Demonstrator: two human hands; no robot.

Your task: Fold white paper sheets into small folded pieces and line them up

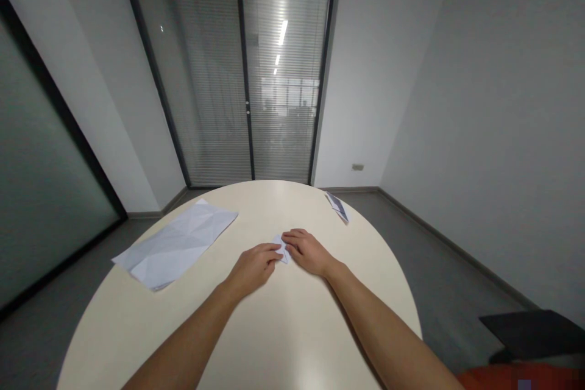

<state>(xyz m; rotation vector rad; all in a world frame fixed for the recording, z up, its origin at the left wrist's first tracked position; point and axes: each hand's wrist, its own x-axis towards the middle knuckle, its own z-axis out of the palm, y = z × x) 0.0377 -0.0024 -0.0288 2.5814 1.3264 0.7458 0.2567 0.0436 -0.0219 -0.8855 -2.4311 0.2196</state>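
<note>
My forearms reach in from the near edge and converge over the middle of the round tabletop, the left slanting up to the right, the right slanting up to the left. My left grip, knuckles up, is closed with thumb and fingers on the left edge of the small folded paper. My right grip lies low, palm down, its fingertips on the paper's right side; whether they pinch or only press, I cannot tell. The paper sits between my two sets of fingers, its visible long axis running from far left to near right, one corner aimed away from me; the rest is covered. A large creased sheet lies to the left.
</note>
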